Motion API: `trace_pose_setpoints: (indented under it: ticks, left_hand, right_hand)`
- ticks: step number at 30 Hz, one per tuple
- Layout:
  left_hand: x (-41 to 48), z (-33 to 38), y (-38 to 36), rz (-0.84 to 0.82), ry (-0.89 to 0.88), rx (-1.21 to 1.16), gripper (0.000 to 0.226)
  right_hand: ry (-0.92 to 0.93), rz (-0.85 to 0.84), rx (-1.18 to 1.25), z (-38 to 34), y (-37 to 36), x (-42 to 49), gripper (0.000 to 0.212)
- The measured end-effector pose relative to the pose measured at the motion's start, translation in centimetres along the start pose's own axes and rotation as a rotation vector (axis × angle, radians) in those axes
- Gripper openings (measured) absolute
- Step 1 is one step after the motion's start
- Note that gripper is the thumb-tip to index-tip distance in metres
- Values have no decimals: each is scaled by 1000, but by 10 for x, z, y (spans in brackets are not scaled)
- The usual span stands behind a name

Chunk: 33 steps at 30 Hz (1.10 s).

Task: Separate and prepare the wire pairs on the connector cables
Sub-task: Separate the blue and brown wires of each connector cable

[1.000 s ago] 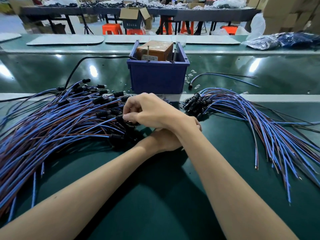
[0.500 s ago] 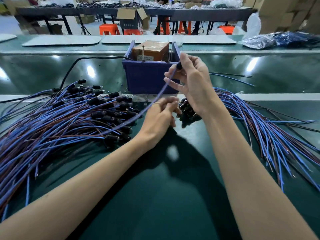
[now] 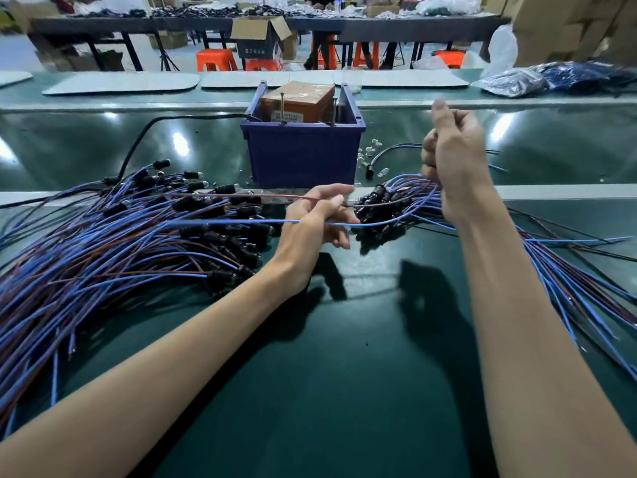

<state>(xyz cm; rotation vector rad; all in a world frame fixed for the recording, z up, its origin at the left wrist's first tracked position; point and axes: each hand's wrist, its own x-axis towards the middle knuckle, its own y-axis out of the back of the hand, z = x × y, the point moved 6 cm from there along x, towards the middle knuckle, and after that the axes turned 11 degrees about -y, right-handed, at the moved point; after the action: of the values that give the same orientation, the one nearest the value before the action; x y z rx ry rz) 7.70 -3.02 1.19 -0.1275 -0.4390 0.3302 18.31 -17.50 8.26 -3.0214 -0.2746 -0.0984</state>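
Cable [image 3: 379,223]: lies left-right, strung between both hands
Left hand [image 3: 320,215]: pinching its split wires [image 3: 241,221]
Right hand [image 3: 451,160]: raised, curled round Cable's other end

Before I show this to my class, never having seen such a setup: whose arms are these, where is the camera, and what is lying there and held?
No machine here: a person's bare arms, filmed by one camera worn on their head, looking down. On the green table lie a left heap and a right heap of blue-and-brown connector cables, with a blue bin behind. The left hand and right hand hold one cable between them; its brown wire and blue wire are spread apart at the left hand.
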Motion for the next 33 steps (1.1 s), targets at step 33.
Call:
trace_pose_setpoints:
  ticks: [33]
  left_hand:
    - [-1, -2, -5, 2, 2, 82, 34]
  right_hand:
    - [-16, -577, -427, 13, -73, -31, 7]
